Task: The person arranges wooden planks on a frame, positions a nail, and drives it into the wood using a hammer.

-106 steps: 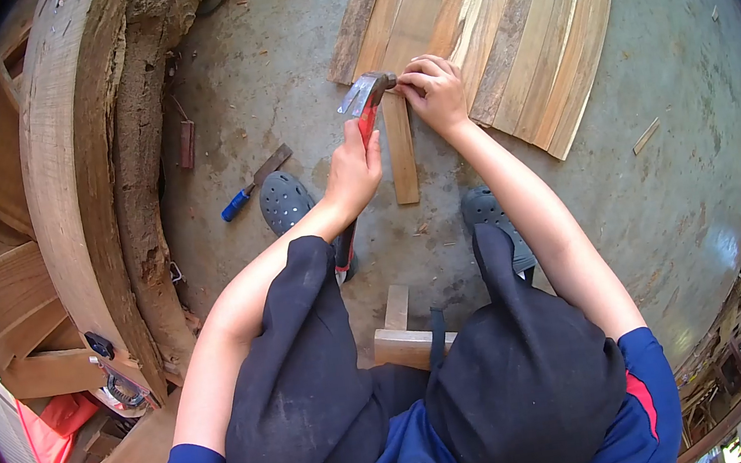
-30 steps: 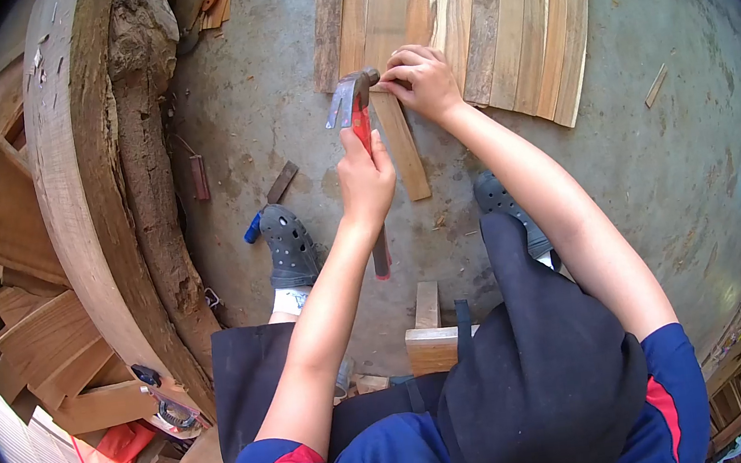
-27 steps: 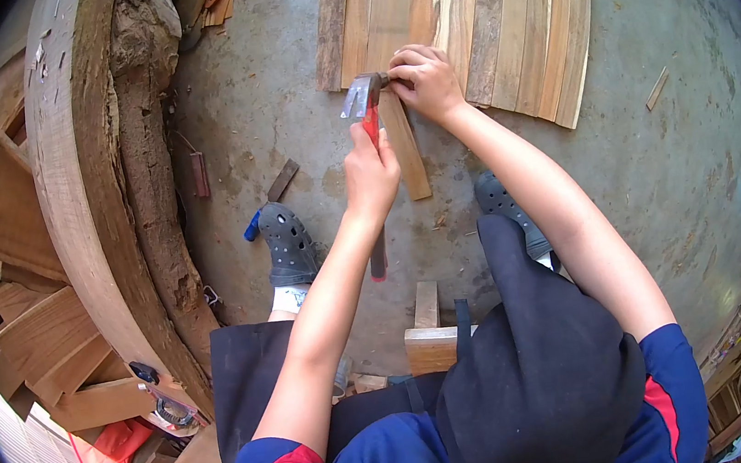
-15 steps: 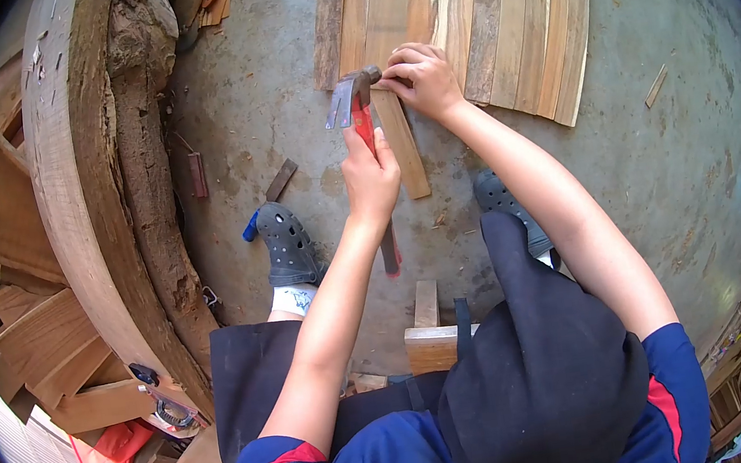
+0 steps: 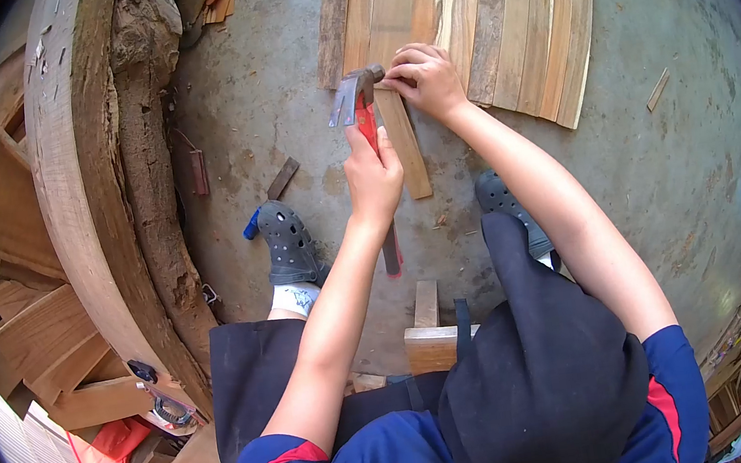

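Wrapped round the red handle of a claw hammer (image 5: 362,108) is my left hand (image 5: 373,176); the hammer's striking face points right, close to the fingertips of my right hand. My right hand (image 5: 428,81) is pinched closed at the lower edge of the joined wooden boards (image 5: 474,20); whatever lies between its fingertips is too small to make out. A narrow wood strip (image 5: 407,148) lies on the floor under the hammer head and the right fingertips, its far end near the boards.
A blue-handled tool (image 5: 251,225) lies beside my left shoe (image 5: 287,242). Along the left runs a thick timber beam (image 5: 81,174), with stacked wood pieces (image 5: 46,336) beyond it. Between my legs stands a small wooden block (image 5: 431,348). A wood sliver (image 5: 659,91) lies at the right.
The view has shifted since the oldest frame. The hammer head has moved back and forth by small amounts near my right fingertips. My right hand has kept its pinch at the boards' edge.
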A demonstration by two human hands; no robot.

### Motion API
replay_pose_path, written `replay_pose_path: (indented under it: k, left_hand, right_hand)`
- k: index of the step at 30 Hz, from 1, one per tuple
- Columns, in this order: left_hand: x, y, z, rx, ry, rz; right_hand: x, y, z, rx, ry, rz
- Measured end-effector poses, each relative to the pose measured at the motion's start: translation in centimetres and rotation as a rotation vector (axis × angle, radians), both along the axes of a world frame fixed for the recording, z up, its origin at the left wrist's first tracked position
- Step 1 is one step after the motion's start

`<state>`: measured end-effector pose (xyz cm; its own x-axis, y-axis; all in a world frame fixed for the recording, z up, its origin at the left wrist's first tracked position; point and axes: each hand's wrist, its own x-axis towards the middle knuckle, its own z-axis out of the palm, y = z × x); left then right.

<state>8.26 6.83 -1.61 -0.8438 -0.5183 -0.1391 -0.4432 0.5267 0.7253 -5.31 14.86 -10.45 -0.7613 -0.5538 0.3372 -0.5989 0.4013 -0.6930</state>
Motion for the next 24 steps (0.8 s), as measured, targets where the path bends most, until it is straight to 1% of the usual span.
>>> replay_pose_path:
  k: [2,3,5,9,11,15,17,18,20,24]
  left_hand:
    - [-0.1,0.1,-0.2,-0.067,0.000,0.013]
    - [-0.1,-0.1,-0.2,-0.067,0.000,0.017]
    - [-0.3,-0.5,-0.1,-0.069,-0.072,-0.061]
    - [0.0,-0.3,0.4,-0.046,-0.030,-0.038]
    - [0.0,-0.4,-0.2,-0.100,-0.104,-0.053]
    - [0.2,-0.5,0.2,-0.080,-0.033,-0.040]
    - [0.3,-0.3,0.5,-0.017,0.039,0.025]
    - [0.3,-0.3,0.2,-0.019,0.038,0.026]
    - [-0.1,-0.6,-0.3,-0.064,-0.065,-0.030]
    - [0.1,-0.6,0.3,-0.041,0.020,-0.009]
  right_hand:
    - [0.0,0.0,-0.1,-0.009,0.010,0.005]
    - [0.0,0.0,-0.1,-0.010,0.010,0.009]
    - [-0.1,-0.1,-0.2,0.031,0.031,0.000]
    - [-0.1,0.1,-0.2,-0.008,0.001,0.006]
    - [-0.1,0.0,-0.2,0.003,0.027,0.000]
    - [0.0,0.0,-0.2,0.009,-0.004,0.002]
    - [-0.1,0.0,-0.4,-0.011,-0.004,0.006]
    - [-0.1,0.0,-0.3,-0.014,-0.004,0.007]
    - [-0.2,-0.1,-0.4,0.034,0.030,0.000]
    - [0.0,0.0,0.0,0.003,0.000,0.007]
